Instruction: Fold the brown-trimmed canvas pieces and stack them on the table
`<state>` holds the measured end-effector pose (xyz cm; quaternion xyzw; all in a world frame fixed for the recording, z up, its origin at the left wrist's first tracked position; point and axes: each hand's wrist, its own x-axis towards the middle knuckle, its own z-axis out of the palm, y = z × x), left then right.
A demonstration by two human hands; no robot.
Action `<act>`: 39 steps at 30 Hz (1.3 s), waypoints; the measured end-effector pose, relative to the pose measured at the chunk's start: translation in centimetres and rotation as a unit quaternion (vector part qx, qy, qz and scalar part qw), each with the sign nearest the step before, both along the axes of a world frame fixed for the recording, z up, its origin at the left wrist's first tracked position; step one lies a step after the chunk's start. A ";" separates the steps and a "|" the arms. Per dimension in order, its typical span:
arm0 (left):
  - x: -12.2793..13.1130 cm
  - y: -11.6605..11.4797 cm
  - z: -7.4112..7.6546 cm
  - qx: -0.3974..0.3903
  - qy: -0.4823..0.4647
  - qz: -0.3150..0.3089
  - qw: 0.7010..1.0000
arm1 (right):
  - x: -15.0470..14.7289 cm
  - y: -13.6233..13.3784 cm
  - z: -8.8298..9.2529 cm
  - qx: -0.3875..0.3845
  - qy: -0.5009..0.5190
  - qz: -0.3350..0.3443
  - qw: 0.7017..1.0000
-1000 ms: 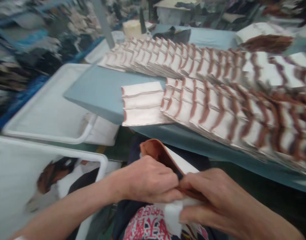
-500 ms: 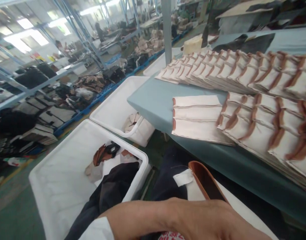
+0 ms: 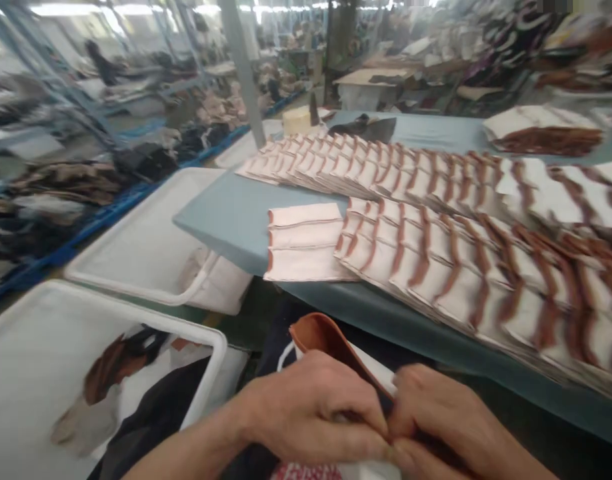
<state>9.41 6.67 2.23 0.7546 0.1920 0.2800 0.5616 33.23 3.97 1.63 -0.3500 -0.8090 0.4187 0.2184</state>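
Brown-lined white piece (image 3: pixel 320 333) sits at six o'clock, left hand (image 3: pixel 316 413) and right hand (image 3: pixel 439 420) pinching its rim close together, seemingly to keep it taut; at two o'clock, fanned pieces (image 3: pixel 461 303) overlap on the table (image 3: pixel 219 213), likely keeping edges reachable.

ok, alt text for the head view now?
Bare left hand and right hand hold a brown-and-white piece together. Beyond, overlapping white, brown-edged pieces lie in rows on a blue table; white bins stand at frame left.
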 end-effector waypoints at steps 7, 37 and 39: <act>0.9 2.4 0.0 -0.178 0.052 0.004 0.983 | -0.8 2.5 -0.7 -0.054 0.164 -0.053 0.983; -2.7 2.8 -0.3 -0.165 0.056 0.039 0.984 | 0.9 6.4 -0.8 0.072 0.118 -0.072 0.988; -3.2 2.9 -0.8 -0.165 0.058 0.055 0.983 | 1.0 6.7 -0.4 0.079 0.114 -0.050 0.989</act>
